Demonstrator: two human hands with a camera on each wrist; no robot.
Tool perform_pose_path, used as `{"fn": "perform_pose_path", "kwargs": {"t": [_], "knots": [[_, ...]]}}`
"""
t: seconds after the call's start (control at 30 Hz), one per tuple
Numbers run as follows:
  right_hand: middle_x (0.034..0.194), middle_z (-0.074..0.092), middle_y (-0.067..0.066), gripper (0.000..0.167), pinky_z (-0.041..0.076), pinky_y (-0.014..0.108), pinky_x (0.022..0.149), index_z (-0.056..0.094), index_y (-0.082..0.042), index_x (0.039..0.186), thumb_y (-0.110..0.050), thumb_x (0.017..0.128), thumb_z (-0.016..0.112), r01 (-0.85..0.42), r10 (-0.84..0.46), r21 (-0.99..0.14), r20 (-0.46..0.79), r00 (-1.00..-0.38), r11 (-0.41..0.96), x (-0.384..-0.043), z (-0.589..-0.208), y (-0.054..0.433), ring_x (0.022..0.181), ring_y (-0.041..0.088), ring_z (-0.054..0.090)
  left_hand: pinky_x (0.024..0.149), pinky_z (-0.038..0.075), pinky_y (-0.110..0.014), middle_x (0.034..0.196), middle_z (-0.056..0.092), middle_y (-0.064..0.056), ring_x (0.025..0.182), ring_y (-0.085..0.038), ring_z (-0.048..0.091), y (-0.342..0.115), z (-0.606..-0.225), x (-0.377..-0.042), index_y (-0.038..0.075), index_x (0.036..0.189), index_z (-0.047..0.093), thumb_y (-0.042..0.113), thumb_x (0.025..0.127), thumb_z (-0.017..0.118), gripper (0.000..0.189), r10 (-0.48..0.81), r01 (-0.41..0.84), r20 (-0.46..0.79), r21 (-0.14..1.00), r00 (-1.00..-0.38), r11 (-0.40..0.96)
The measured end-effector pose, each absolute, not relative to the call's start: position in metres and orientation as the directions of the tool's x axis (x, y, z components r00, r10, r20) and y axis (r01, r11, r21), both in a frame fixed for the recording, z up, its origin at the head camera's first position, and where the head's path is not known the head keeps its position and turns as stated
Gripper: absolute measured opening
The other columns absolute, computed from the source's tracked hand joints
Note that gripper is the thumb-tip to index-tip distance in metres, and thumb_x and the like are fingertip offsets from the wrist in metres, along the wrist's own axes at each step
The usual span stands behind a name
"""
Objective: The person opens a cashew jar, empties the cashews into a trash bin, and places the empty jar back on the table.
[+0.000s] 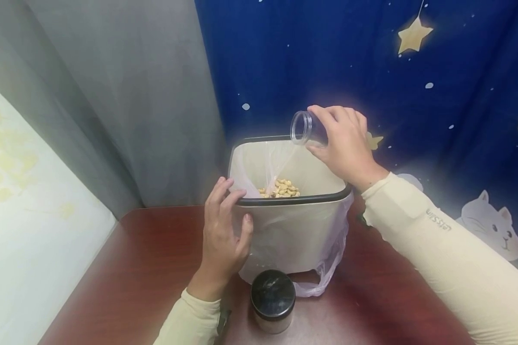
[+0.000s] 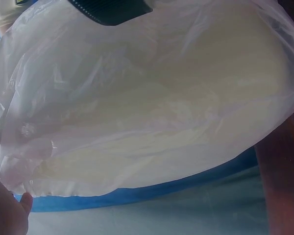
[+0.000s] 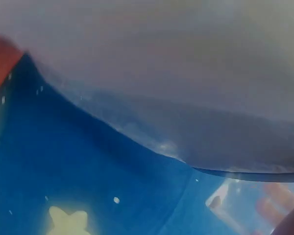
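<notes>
My right hand grips a clear jar, lidless and tipped on its side, its mouth facing left over a bin. A nut shows inside the jar in the right wrist view. Pale tan nuts lie in the plastic-lined bin. On the bin's left front corner, my left hand rests its fingertips at the black rim, with the thumb against the outer wall. In the left wrist view, part of that hand shows beside the whitish plastic bag.
A jar with a black lid stands in front of the bin on the reddish-brown table. Bag handles hang down at the bin's right. Behind are a grey curtain and a blue star-patterned curtain.
</notes>
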State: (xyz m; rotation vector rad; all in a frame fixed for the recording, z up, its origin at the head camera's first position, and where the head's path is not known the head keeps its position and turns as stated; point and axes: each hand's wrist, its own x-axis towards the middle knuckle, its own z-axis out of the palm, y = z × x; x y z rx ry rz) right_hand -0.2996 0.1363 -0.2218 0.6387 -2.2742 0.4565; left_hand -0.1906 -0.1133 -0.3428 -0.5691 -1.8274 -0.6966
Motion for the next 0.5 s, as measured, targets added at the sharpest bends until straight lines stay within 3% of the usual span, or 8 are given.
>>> {"fn": "perform_pose_path", "kwargs": {"t": [0.13,0.3,0.5], "knots": [[0.127,0.059,0.018,0.069,0.023,0.057,0.116,0.055,-0.016,0.139,-0.015,0.077,0.083,-0.584,-0.396,0.002,0.738,-0.547,0.811,-0.2993,-0.2200,0.1348,0.123,0.040,0.050,0.121,0.030,-0.043,0.145,0.048,-0.019,0.144,-0.036,0.038,-0.1134,-0.3425,-0.1899,0.002,0.128,0.056,0.013,0.086,0.052,0.043,0.053,0.668,0.939,0.201,-0.340,0.716],[0.128,0.059,0.019,0.067,0.016,0.057,0.121,0.056,-0.017,0.138,-0.012,0.077,0.082,-0.577,-0.456,0.096,0.721,-0.522,0.811,-0.2970,-0.2187,0.1333,0.124,0.042,0.049,0.121,0.030,-0.043,0.145,0.049,-0.019,0.144,-0.037,0.038,-0.1132,-0.3426,-0.1892,0.002,0.128,0.056,0.012,0.086,0.053,0.043,0.056,0.670,0.938,0.201,-0.341,0.715],[0.129,0.058,0.018,0.066,0.016,0.057,0.122,0.056,-0.019,0.136,-0.007,0.076,0.081,-0.570,-0.519,0.192,0.699,-0.492,0.799,-0.2956,-0.2177,0.1326,0.125,0.039,0.050,0.121,0.030,-0.043,0.144,0.049,-0.019,0.143,-0.037,0.039,-0.1124,-0.3428,-0.1888,0.002,0.128,0.056,0.012,0.086,0.052,0.043,0.057,0.674,0.941,0.196,-0.335,0.713]]}}
